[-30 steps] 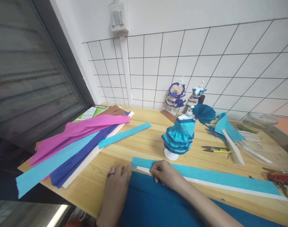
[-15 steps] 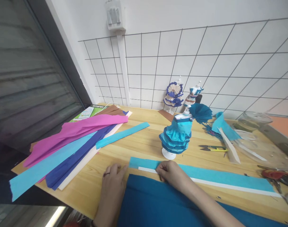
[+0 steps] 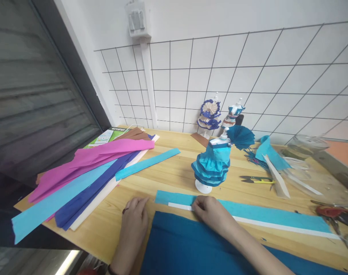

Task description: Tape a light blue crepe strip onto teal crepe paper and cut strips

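A long turquoise crepe paper strip lies across the table, with a narrow white tape strip along its near edge. My right hand is closed at the white strip, its thumb and fingertips pinched together there; the fingertips are partly hidden. To the left, my left hand rests on the wood holding nothing, its fingers stretched out near the turquoise strip's end. A dark blue crepe paper sheet lies in front of the strip, under my right forearm. Behind it stands a small dress form in ruffled turquoise paper.
Pink crepe paper and other coloured strips overlap at the left. A short turquoise strip lies beside them. Yellow-handled snips and red-handled scissors are at the right. Two more dress forms, one in purple and cream, stand by the wall grid.
My right hand has slid slightly to the right along the white strip. My left hand has drawn back a little to the left, its fingers remaining extended.
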A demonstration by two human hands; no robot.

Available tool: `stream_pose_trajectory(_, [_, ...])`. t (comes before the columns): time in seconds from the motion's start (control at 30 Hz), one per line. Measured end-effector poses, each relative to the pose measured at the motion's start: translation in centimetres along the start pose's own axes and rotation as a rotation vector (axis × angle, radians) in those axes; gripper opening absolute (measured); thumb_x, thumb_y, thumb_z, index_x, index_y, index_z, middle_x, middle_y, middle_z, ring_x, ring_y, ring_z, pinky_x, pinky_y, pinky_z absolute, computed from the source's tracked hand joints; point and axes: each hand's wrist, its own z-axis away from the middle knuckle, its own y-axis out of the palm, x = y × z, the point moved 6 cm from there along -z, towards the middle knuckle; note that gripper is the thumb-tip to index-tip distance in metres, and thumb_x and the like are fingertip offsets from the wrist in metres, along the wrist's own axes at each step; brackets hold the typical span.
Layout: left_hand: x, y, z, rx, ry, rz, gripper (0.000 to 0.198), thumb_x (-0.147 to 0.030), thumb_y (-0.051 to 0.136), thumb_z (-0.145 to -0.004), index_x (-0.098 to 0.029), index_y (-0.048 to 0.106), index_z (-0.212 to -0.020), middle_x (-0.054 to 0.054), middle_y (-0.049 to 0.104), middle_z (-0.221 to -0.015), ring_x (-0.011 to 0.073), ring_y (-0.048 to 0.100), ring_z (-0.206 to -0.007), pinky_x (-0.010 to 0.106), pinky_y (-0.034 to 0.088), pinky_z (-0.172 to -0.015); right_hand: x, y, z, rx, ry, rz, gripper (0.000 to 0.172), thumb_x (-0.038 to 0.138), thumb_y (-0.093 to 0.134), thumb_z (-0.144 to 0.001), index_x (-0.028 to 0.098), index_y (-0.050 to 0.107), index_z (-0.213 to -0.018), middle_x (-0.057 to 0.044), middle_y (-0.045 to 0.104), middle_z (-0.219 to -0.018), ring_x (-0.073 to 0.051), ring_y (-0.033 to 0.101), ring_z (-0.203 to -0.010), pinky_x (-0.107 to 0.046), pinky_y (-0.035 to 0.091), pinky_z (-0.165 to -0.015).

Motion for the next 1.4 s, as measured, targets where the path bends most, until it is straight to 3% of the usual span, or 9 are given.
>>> stream_pose_trajectory(0.1, [-0.4, -0.5, 0.3, 0.001, -0.001, 0.085, 0.028, -0.031, 0.041, -0.085, -0.019, 0.063, -0.098, 0.007, 0.064, -0.093, 0.0234, 0.055, -0.092, 0.042, 0.044, -0.084, -0.4, -0.5, 0.4, -0.013, 0.014, 0.043, 0.020, 0.019, 0.042, -0.077, 0.019, 0.056, -0.062, -0.002, 0.061, -0.060, -0.015, 0.053, -0.057, -0.023, 0.029, -0.050])
stream_pose_trajectory(0.23, [-1.2, -0.4, 0.6, 0.097, 0.013, 0.114, 0.026, -0.042, 0.054, -0.079, -0.024, 0.065, -0.095, 0.005, 0.062, -0.093, 0.0245, 0.053, -0.093, 0.043, 0.042, -0.084, -0.8, -1.1, 0.9, -0.029, 0.041, 0.079, 0.023, 0.018, 0.040, -0.080, 0.021, 0.056, -0.063, -0.002, 0.062, -0.059, -0.016, 0.055, -0.056, -0.024, 0.029, -0.050])
stream_pose_trajectory(0.4, [-1.9, 0.0, 0.5, 0.168, 0.065, 0.113, 0.006, -0.025, 0.059, -0.075, -0.024, 0.065, -0.074, 0.003, 0.060, -0.091, 0.0237, 0.052, -0.093, 0.040, 0.041, -0.081, -1.2, -1.4, 1.9, -0.033, 0.032, 0.044, 0.024, 0.032, 0.038, -0.087, 0.021, 0.059, -0.086, -0.005, 0.067, -0.074, -0.020, 0.062, -0.069, -0.026, 0.038, -0.060])
stream_pose_trajectory(0.53, [-1.8, -0.1, 0.6, 0.210, 0.107, 0.207, 0.009, -0.021, 0.055, -0.078, -0.023, 0.061, -0.072, 0.002, 0.061, -0.092, 0.0220, 0.052, -0.094, 0.037, 0.040, -0.082, -2.7, -2.7, 4.0, -0.024, 0.015, 0.009, 0.032, 0.042, 0.039, -0.088, 0.020, 0.055, -0.105, -0.005, 0.068, -0.082, -0.021, 0.062, -0.077, -0.027, 0.042, -0.067])
stream_pose_trajectory(0.67, [-1.6, -0.4, 1.0, 0.245, 0.115, 0.327, 0.010, -0.024, 0.050, -0.082, -0.023, 0.058, -0.076, 0.001, 0.063, -0.086, 0.0199, 0.054, -0.088, 0.034, 0.041, -0.080, -5.7, -4.5, 7.0, -0.001, 0.013, -0.014, 0.030, 0.046, 0.043, -0.086, 0.022, 0.057, -0.099, -0.007, 0.065, -0.098, -0.021, 0.060, -0.089, -0.027, 0.043, -0.077])
stream_pose_trajectory(0.9, [-0.2, 0.4, 1.3, 0.196, -0.020, 0.397, 0.017, -0.037, 0.056, -0.074, -0.023, 0.062, -0.082, 0.004, 0.065, -0.087, 0.0233, 0.058, -0.088, 0.036, 0.047, -0.079, -10.8, -6.1, 11.9, -0.006, 0.054, -0.037, 0.027, 0.044, 0.053, -0.082, 0.023, 0.058, -0.099, -0.008, 0.063, -0.100, -0.023, 0.059, -0.090, -0.031, 0.046, -0.079])
stream_pose_trajectory(1.1, [1.1, 1.5, 1.0, 0.203, -0.071, 0.448, 0.038, -0.044, 0.056, -0.071, -0.026, 0.062, -0.103, 0.005, 0.065, -0.105, 0.0243, 0.059, -0.099, 0.040, 0.047, -0.088, -11.7, -7.7, 13.3, -0.057, 0.058, 0.012, 0.028, 0.039, 0.055, -0.082, 0.022, 0.060, -0.102, -0.008, 0.062, -0.104, -0.023, 0.057, -0.095, -0.033, 0.045, -0.084])
stream_pose_trajectory(1.3, [0.0, 0.2, 0.7, 0.192, 0.053, 0.493, 0.023, -0.041, 0.055, -0.072, -0.026, 0.070, -0.082, 0.005, 0.069, -0.087, 0.0235, 0.063, -0.088, 0.033, 0.051, -0.079, -11.3, -8.1, 13.8, -0.047, -0.042, 0.048, 0.018, 0.034, 0.049, -0.087, 0.024, 0.062, -0.094, -0.005, 0.060, -0.102, -0.020, 0.054, -0.096, -0.031, 0.043, -0.084])
stream_pose_trajectory(1.4, [0.2, -0.2, 0.9, 0.182, 0.030, 0.530, 0.022, -0.039, 0.056, -0.071, -0.025, 0.070, -0.081, 0.005, 0.069, -0.088, 0.0232, 0.064, -0.087, 0.032, 0.052, -0.078, -11.0, -7.9, 13.8, -0.012, -0.074, 0.039, 0.023, 0.039, 0.045, -0.089, 0.024, 0.063, -0.084, -0.004, 0.059, -0.095, -0.019, 0.054, -0.092, -0.030, 0.043, -0.081])
